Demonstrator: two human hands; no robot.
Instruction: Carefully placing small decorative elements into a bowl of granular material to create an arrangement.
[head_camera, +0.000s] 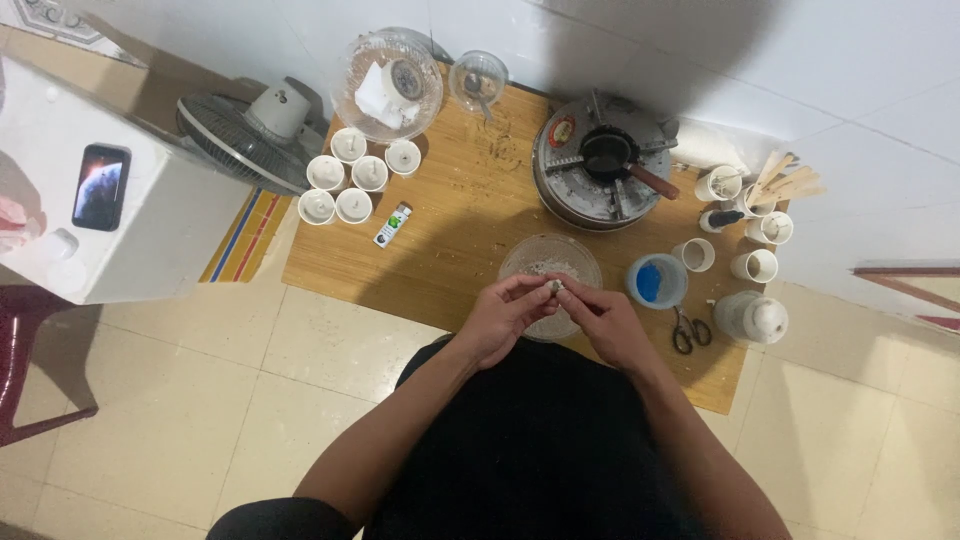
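Note:
My left hand (503, 318) and my right hand (603, 318) meet over a clear glass bowl (530, 253) of pale crumbly bits. Their fingertips pinch one small whitish lump (556, 287) between them, just above the bowl's near rim. The bowl stands on a low wooden board (450, 240). What exactly the lump is cannot be made out.
A round stove (590, 185) carries a small black pan (608, 155) behind the bowl. Several white cups (350, 180) stand at left, a blue-filled cup (655, 282), scissors (688, 332), a white bottle (752, 318) and wooden sticks (785, 180) at right. A fan (250, 130) and a phone (101, 186) lie left.

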